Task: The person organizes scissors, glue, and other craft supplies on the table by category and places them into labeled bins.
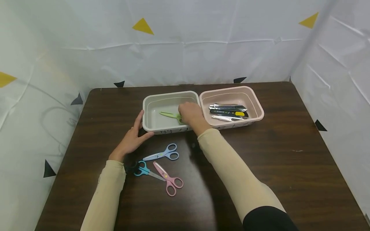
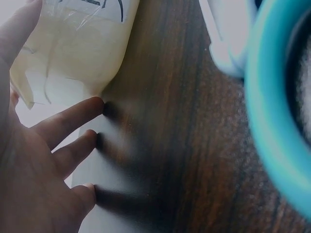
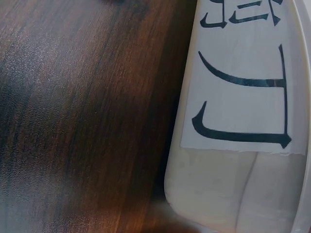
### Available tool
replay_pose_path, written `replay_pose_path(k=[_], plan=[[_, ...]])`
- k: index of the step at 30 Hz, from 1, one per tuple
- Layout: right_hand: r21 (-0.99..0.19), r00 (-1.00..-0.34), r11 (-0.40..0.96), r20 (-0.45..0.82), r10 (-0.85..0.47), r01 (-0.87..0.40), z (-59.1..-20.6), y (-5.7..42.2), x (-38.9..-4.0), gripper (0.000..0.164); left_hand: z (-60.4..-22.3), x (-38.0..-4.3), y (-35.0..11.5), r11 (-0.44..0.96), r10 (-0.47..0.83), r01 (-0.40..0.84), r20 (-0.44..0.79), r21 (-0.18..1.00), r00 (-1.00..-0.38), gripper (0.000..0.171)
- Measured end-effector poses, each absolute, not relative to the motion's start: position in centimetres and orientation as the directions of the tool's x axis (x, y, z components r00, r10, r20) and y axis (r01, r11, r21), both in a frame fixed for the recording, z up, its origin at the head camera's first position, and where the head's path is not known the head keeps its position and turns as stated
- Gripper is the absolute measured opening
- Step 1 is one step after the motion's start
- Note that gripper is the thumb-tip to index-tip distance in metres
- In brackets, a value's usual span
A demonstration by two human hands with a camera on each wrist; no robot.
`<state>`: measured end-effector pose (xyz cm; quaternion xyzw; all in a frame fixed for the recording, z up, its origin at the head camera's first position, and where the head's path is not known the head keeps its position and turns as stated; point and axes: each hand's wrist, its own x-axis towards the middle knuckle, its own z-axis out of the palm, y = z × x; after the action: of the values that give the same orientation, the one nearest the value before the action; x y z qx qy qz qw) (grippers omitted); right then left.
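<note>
Centre frame: green scissors (image 1: 171, 115) could slip from right hand (image 1: 190, 113) (grip hidden) if loosely pinched; left hand (image 1: 131, 139), fingers wide.

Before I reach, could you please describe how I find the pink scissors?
On the dark table, look on the near side of the grey-white tray. There, beside the blue scissors and turquoise scissors, lie the pink scissors, the only pair in that colour.

Dark wooden table (image 1: 289, 144), two bins (image 1: 170, 94), three scissors (image 1: 162, 155)
</note>
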<state>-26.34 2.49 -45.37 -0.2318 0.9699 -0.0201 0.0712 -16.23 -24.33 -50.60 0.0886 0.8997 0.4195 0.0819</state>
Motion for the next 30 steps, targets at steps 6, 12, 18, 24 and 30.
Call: replay_pose_path(k=[6, 12, 18, 24, 30], plan=[[-0.049, -0.877, 0.887, -0.13, -0.462, -0.46, -45.4, 2.4, -26.4, 0.017, -50.7, -16.2, -24.5, 0.626, 0.227, 0.095, -0.065, 0.774, -0.972, 0.094], [-0.055, -0.874, 0.886, -0.152, -0.462, -0.46, -45.2, 2.4, -26.4, 0.016, -50.6, -16.2, -24.5, 0.623, 0.229, 0.089, -0.072, 0.777, -0.971, 0.094], [-0.105, -0.874, 0.885, -0.14, -0.466, -0.454, -44.8, 2.5, -26.4, 0.007, -50.6, -16.3, -24.5, 0.619, 0.232, 0.096, -0.065, 0.779, -0.97, 0.094], [-0.21, -0.879, 0.872, -0.091, -0.468, -0.443, -44.4, 2.8, -26.2, 0.016, -50.8, -16.4, -24.7, 0.611, 0.238, 0.105, -0.056, 0.784, -0.97, 0.093], [-0.308, -0.863, 0.831, -0.056, -0.502, -0.463, -44.1, 3.3, -25.5, 0.03, -50.8, -16.4, -25.0, 0.612, 0.236, 0.106, -0.053, 0.784, -0.97, 0.093]])
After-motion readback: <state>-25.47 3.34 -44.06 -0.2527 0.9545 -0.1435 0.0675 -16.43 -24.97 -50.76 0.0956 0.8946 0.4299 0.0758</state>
